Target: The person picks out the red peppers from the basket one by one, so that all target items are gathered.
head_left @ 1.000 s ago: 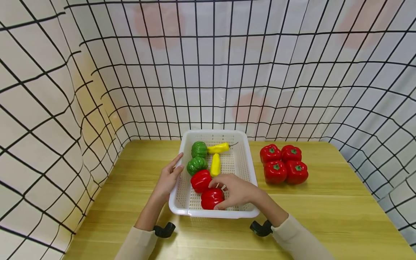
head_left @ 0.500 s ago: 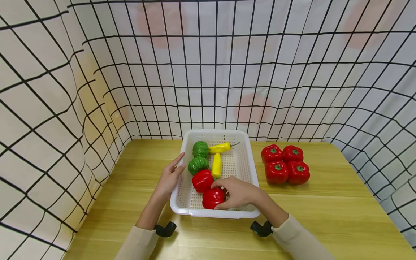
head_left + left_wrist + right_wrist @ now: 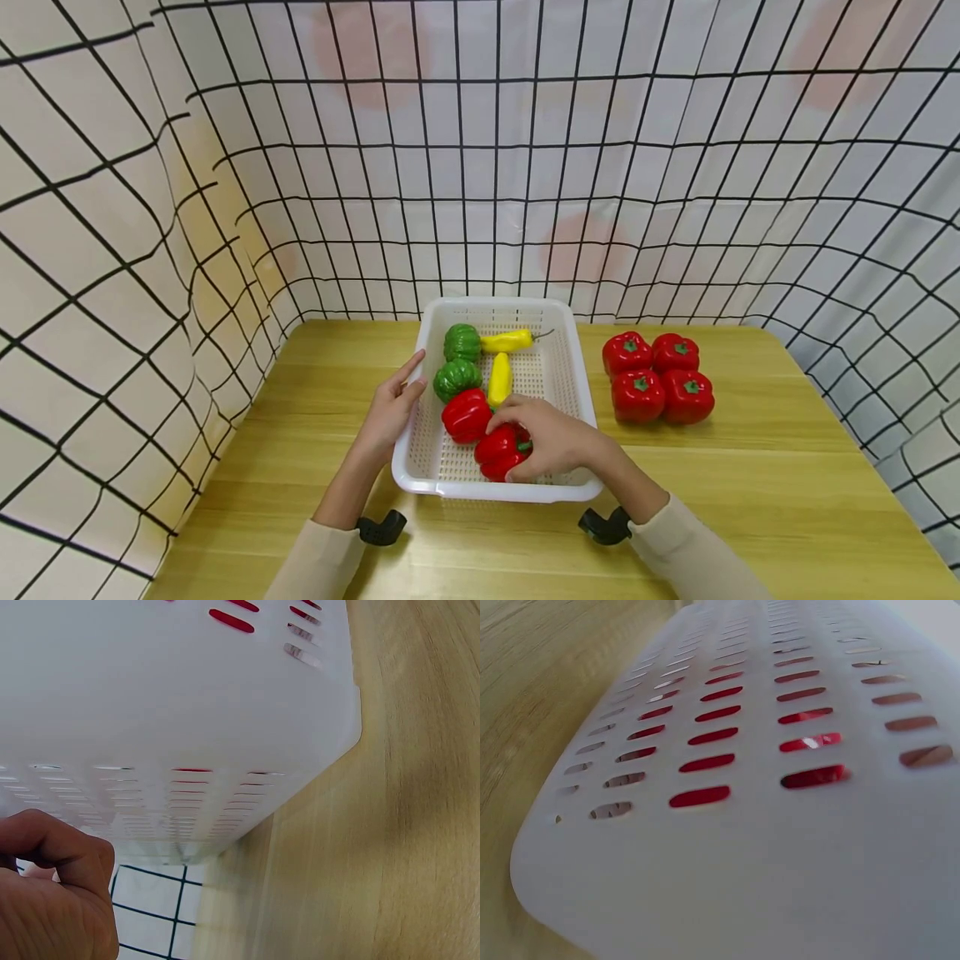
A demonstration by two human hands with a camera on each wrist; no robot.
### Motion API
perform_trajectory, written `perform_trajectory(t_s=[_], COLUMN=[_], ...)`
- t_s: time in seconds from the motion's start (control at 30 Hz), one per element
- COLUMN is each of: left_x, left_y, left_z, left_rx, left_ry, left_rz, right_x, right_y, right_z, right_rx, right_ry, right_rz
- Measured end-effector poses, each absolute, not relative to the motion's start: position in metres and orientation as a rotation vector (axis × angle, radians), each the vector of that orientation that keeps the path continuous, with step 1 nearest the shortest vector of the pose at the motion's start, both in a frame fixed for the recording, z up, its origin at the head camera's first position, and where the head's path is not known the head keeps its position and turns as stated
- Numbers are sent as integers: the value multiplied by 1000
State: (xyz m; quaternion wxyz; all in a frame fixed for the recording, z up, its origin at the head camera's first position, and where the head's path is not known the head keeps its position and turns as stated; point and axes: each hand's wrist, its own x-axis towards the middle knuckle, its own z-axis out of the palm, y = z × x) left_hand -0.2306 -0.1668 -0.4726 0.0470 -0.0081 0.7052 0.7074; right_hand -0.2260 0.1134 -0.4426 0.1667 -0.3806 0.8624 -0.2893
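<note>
In the head view a white perforated plastic basket stands on the table. My right hand reaches inside it and grips a red bell pepper at the near end, thumb low and fingers over the top. The pepper lies tilted, its green stem toward the palm. Another red bell pepper lies just beyond it. My left hand holds the basket's left rim, thumb at the edge. In the left wrist view its bent fingers show beside the perforated wall. Through the slots in the right wrist view, red pepper shows.
Two ridged green pumpkin-like vegetables and two yellow peppers lie farther back in the basket. Several red bell peppers stand grouped on the wooden table to the right. A black-gridded white sheet encloses the back and sides.
The near red bell pepper has turned in my right hand, and its green stem now shows at the right. That hand has shifted slightly. My left hand stays at the rim.
</note>
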Motion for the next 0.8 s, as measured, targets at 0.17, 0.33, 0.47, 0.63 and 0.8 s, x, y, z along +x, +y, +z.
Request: perform_trajectory(t_s=[0.17,0.33,0.47,0.63,0.8], left_x=[-230,-230,-230,-230,-231], left_y=[-167,-166,-167,-167,-167], left_z=[-472,-471,-471,-472,-473], left_rx=[-32,-29,-25,-29,-21], left_ry=[2152,2154,2154,2154,2158], left_rz=[2152,2154,2154,2160,2160], right_x=[-226,-224,-223,-224,-227], right_y=[113,115,115,116,117], right_z=[-443,-441,-440,-441,-441], right_rx=[-1067,-1005,-980,-934,-936], right_ry=[2437,2465,2442,2423,2444], right_rz=[-844,-934,-1024,-1126,-1243])
